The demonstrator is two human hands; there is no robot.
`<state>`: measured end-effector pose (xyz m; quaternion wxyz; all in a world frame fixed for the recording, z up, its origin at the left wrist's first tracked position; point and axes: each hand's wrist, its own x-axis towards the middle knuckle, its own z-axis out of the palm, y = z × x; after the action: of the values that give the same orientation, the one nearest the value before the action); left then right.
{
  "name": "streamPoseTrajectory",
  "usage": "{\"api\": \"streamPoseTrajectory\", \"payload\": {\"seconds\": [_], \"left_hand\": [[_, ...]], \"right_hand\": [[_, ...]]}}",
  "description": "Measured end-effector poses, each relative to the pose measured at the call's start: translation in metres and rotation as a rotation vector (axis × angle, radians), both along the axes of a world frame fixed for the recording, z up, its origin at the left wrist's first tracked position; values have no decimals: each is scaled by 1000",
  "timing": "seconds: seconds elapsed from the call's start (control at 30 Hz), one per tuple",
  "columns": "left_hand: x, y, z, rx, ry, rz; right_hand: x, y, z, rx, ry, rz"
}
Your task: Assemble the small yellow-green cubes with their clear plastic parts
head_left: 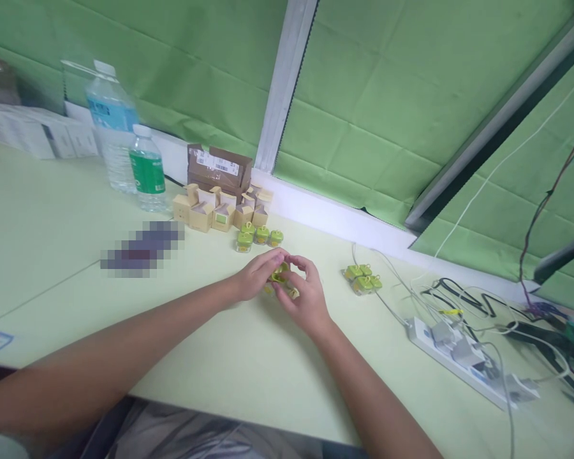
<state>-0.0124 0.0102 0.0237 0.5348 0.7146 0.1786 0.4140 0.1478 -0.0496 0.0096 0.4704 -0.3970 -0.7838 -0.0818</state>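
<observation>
between the fingers of left hand and right hand, clamped on it, the green piece is best steadied lightly.

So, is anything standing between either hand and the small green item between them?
Nothing visible: the left hand and right hand are both at the green item, fingers around it. Green-lidded containers stand beyond the hands, not in between.

The bare left forearm slants in from the lower left and the right forearm from the lower right, left hand and right hand close together, fingers bent
</observation>
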Motion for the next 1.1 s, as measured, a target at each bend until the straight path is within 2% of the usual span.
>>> {"api": "streamPoseTrajectory", "payload": {"seconds": [0.17,0.27,0.53,0.83,1.1], "left_hand": [[5,5,-1,-148,-63,52],[7,8,-1,-175,-28,102],[7,9,0,-108,49,76],[6,6,-4,41,107,164],[5,4,-2,106,157,203]], "right_hand": [[2,0,-3,53,29,-18],[2,0,-3,84,76,-46],[3,1,-3,104,138,-45],[2,0,-2,60,94,-41],[1,-2,3,32,77,-39]]}}
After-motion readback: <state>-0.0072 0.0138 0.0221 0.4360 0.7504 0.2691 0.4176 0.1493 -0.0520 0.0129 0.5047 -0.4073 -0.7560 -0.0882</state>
